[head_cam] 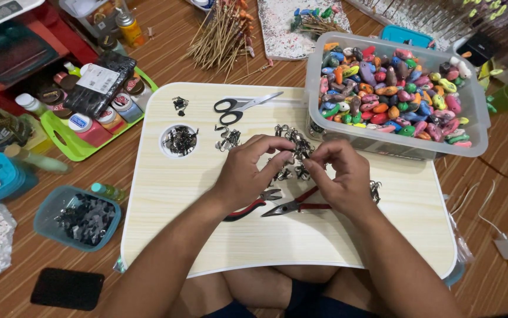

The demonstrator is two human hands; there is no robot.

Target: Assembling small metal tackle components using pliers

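A green tray (76,148) at the left holds small paint jars (110,116) with white-and-blue labels on their lids, and across them lies a black packet (98,83) bearing a white rectangular label. Beyond it stands a yellow spray bottle (129,27). A clear plastic bin (476,121) at the right is heaped with bright painted lures (390,88) in pink, orange, green and blue (no two quite alike). A teal tub (47,213) at lower left holds dark grey pieces.

On the pale wood-grain table (207,235) the left hand (248,171) and right hand (339,176) meet over a scatter of small dark metal clasps (292,141). Both hands pinch at the same tangled clump of these clasps, fingertips closed on it just above the table's middle; the pieces look thin, wiry and dull silver-black, too small to tell their exact shape. More of them fill a round cup hole (179,140) in the table, and a few lie loose beside it.

Black-handled scissors (239,106) rest near the far edge. Two pairs of red-handled pliers (292,206) lie under the wrists, untouched. Bamboo skewers (221,35) fan out on the floor beyond.
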